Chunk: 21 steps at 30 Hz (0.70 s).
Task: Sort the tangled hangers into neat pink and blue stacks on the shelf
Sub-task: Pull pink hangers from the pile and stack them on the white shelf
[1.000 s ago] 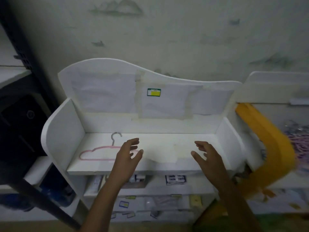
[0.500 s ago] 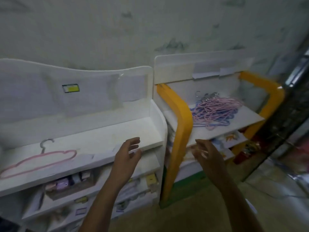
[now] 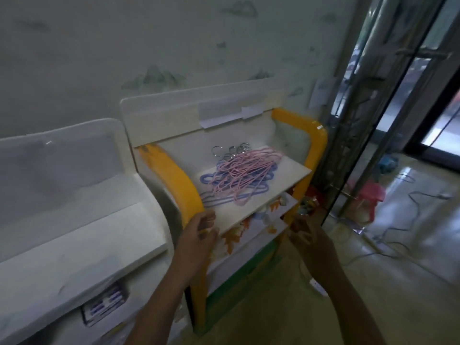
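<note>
A tangled pile of pink and blue hangers with metal hooks lies on the top board of the yellow-framed shelf. My left hand hovers at the front left corner of that board, fingers loosely curled, holding nothing. My right hand is in front of the shelf's right side, lower than the board, fingers loosely bent and empty. Both hands are short of the pile. The white shelf stands to the left; its left part is out of view.
A yellow side rail rises between the two shelves. Lower boards of the yellow shelf carry leaf-pattern prints. At the right stand metal poles, a glass door, a pink stool and cables on the floor.
The view has swung right from the white shelf with its single pink hanger to the yellow shelf. Both hands travelled right and now hover in front of the hanger pile.
</note>
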{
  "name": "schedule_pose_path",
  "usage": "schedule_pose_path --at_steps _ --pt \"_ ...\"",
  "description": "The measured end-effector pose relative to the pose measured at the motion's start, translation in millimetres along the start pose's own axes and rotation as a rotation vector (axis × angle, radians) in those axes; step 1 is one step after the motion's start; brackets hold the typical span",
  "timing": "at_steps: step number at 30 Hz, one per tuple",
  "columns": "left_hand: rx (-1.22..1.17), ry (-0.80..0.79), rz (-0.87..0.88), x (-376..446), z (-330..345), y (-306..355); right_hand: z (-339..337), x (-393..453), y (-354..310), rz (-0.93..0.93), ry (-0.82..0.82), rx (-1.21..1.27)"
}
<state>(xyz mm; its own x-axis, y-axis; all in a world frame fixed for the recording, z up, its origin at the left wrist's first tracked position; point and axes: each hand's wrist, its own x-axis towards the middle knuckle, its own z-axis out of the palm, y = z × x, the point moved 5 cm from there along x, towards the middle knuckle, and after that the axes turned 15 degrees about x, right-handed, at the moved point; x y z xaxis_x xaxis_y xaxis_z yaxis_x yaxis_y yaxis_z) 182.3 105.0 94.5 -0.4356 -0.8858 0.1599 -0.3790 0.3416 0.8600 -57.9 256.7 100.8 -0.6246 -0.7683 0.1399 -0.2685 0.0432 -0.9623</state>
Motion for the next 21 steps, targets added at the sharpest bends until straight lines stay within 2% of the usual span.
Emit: schedule_pose_path --at_steps 6,18,21 --pt "-0.075 -0.084 0.045 89.7 56.1 15.2 -32.9 78.0 0.8 -0.032 0.032 -0.031" --pt "-0.109 -0.04 0.048 211.7 107.8 11.9 -50.7 194.9 22.1 -0.033 0.069 -0.035" --pt "-0.05 -0.01 0.058 230.9 111.7 15.7 -51.8 224.9 32.7 -0.018 0.043 -0.028"
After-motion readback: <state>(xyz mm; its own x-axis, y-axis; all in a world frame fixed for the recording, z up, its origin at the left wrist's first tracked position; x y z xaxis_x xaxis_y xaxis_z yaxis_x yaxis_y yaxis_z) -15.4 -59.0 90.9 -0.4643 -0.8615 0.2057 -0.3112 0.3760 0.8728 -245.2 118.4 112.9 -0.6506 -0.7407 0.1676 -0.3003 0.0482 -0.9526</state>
